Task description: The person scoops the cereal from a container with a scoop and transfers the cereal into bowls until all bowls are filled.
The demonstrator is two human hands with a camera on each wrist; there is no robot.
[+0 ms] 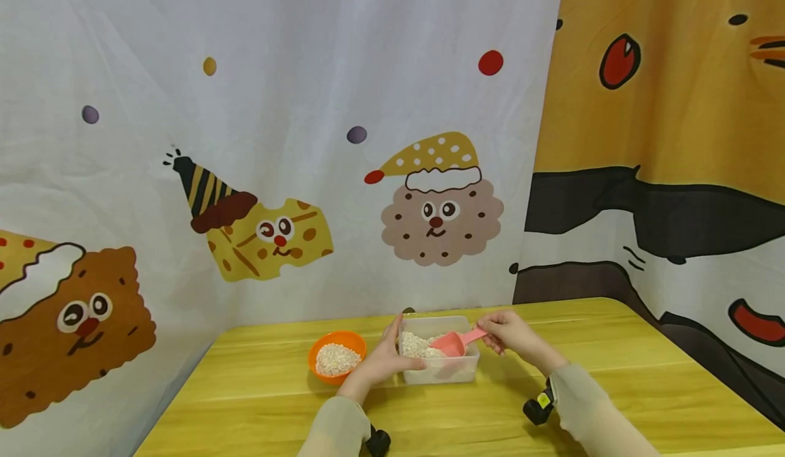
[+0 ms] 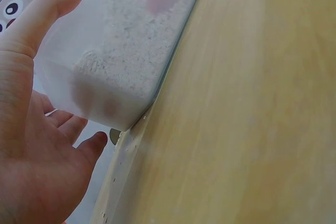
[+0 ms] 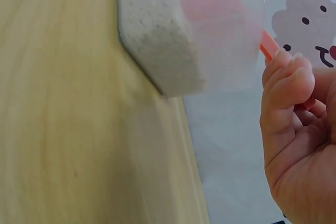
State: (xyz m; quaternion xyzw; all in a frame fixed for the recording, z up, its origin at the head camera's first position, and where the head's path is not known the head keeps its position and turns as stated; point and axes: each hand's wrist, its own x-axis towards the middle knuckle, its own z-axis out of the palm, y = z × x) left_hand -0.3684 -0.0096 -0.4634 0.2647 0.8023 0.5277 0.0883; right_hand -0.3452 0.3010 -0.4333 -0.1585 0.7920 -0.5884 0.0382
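A translucent plastic container [image 1: 440, 374] of pale flakes resembling oats [image 1: 416, 345] stands on the table. My left hand [image 1: 381, 360] grips its left end, the thumb along the near wall and fingers at the other side; the left wrist view shows this container [image 2: 113, 109] beside the thumb. With my right hand [image 1: 512, 335] I pinch the handle of a pink scoop [image 1: 450, 343]. The scoop's bowl is inside the container, down at the flakes. In the right wrist view the handle [image 3: 269, 44] crosses the container's rim into the fingers.
Left of the container sits an orange bowl [image 1: 315, 375] holding the same kind of flakes [image 1: 336, 359]. A wooden table [image 1: 257, 402] carries everything. Right behind its back edge hangs a curtain [image 1: 294, 103] printed with cartoon figures.
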